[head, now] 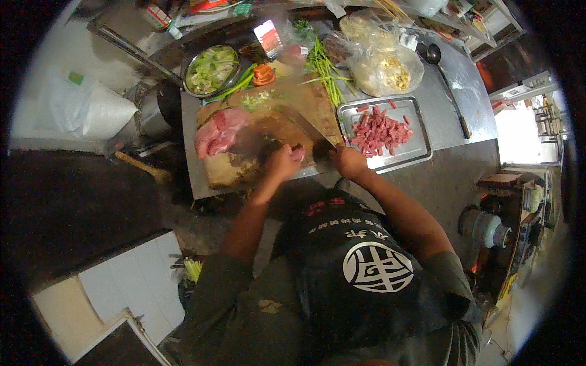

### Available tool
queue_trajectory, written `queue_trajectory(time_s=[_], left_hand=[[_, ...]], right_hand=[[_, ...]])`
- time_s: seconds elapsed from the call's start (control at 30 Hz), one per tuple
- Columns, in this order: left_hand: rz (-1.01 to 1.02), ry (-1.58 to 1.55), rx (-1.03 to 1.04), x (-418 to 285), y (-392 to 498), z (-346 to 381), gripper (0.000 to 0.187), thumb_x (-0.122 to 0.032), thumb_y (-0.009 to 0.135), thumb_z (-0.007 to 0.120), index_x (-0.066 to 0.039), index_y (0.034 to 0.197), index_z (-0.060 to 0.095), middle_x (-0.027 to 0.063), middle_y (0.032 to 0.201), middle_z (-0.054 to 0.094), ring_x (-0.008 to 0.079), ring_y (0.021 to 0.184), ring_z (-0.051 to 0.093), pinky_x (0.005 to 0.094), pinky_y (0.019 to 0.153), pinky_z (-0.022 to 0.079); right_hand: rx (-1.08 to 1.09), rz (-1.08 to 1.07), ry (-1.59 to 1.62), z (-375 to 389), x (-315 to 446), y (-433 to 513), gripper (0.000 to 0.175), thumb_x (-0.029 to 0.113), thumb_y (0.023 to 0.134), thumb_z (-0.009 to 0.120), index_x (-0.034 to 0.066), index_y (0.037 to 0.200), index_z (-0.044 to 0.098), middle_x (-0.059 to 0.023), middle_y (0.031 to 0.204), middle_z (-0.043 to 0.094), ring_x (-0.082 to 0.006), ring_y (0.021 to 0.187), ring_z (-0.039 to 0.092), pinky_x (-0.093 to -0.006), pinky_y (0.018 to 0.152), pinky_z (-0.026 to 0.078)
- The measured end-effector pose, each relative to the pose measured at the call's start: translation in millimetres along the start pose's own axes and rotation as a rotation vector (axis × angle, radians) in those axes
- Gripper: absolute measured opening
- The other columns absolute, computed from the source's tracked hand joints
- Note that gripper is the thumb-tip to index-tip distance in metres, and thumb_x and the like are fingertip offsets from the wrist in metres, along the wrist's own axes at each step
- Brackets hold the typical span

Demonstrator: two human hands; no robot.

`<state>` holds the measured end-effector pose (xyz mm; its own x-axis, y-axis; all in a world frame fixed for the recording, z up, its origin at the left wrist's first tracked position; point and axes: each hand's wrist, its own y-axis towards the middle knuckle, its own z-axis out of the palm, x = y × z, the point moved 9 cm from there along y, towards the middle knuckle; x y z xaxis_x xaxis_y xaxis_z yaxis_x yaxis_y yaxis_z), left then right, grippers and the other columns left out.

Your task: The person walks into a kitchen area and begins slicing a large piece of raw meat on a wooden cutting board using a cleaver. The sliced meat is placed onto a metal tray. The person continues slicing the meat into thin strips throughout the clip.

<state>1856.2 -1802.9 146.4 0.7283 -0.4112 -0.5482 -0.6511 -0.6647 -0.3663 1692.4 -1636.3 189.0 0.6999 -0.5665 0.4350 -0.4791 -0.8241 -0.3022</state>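
My left hand [282,164] holds a small piece of raw meat [297,154] over the near part of a worn wooden cutting board [320,98]. My right hand [350,161] is closed round the handle of a knife [307,126], whose long blade points away and to the left across the board. A large piece of raw meat [220,130] lies on the board's left side, with chopped green bits [259,99] behind it. Right of the board, a metal tray [423,132] holds a heap of cut raw meat pieces [382,131].
Behind the board are a bowl of cut greens [212,71], orange-red vegetable pieces [263,74], green stalks [324,68] and plastic bags, one with pale yellow pieces [394,75]. A black ladle [446,87] lies on the metal table's right side. A gas cylinder [487,228] stands farther right.
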Motion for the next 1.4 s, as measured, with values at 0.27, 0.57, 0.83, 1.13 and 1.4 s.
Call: queue_trajectory(time_s=[0.27, 0.57, 0.83, 1.13, 1.4], left_hand=[[0.048, -0.802, -0.026, -26, 19, 32, 0.033, -0.023, 0.085, 0.079, 0.000, 0.104, 0.064, 0.0085, 0.094, 0.070, 0.0175, 0.088, 0.067, 0.0339, 0.076, 0.055], [-0.063, -0.634, -0.183, 25, 9, 31, 0.019, -0.012, 0.087, 0.074, -0.001, 0.102, 0.072, 0.0080, 0.090, 0.074, 0.0179, 0.081, 0.069, 0.0344, 0.076, 0.056], [0.231, -0.271, -0.426, -37, -36, -18, 0.016, -0.015, 0.088, 0.072, -0.005, 0.100, 0.072, 0.0162, 0.101, 0.071, 0.0343, 0.092, 0.070, 0.0406, 0.081, 0.055], [0.318, -0.146, -0.505, -48, -45, -4, 0.019, -0.014, 0.086, 0.073, -0.007, 0.103, 0.070, 0.0144, 0.108, 0.068, 0.0369, 0.098, 0.067, 0.0437, 0.083, 0.055], [0.371, -0.171, -0.467, -43, -37, 8, 0.019, -0.012, 0.089, 0.070, -0.005, 0.106, 0.070, 0.0145, 0.111, 0.068, 0.0367, 0.102, 0.066, 0.0441, 0.087, 0.055]], right_hand=[[-0.111, -0.036, -0.045, -12, -20, 3, 0.038, 0.038, 0.098, 0.059, 0.0011, 0.106, 0.061, -0.0275, 0.085, 0.070, -0.0469, 0.080, 0.069, -0.0565, 0.069, 0.053], [-0.185, -0.028, 0.438, -38, -59, -19, 0.036, 0.029, 0.097, 0.067, -0.0027, 0.113, 0.065, -0.0246, 0.091, 0.072, -0.0401, 0.086, 0.072, -0.0475, 0.073, 0.055], [0.001, -0.020, 0.408, -39, -36, -41, 0.037, 0.034, 0.097, 0.068, -0.0015, 0.105, 0.067, -0.0240, 0.084, 0.071, -0.0385, 0.078, 0.070, -0.0448, 0.071, 0.054], [0.090, 0.001, 0.340, -12, -47, -48, 0.037, 0.035, 0.099, 0.067, -0.0018, 0.100, 0.064, -0.0225, 0.083, 0.071, -0.0347, 0.078, 0.071, -0.0435, 0.071, 0.054], [0.124, -0.008, 0.349, -9, -43, -51, 0.035, 0.032, 0.100, 0.064, -0.0025, 0.102, 0.064, -0.0254, 0.089, 0.071, -0.0405, 0.085, 0.071, -0.0458, 0.075, 0.055]])
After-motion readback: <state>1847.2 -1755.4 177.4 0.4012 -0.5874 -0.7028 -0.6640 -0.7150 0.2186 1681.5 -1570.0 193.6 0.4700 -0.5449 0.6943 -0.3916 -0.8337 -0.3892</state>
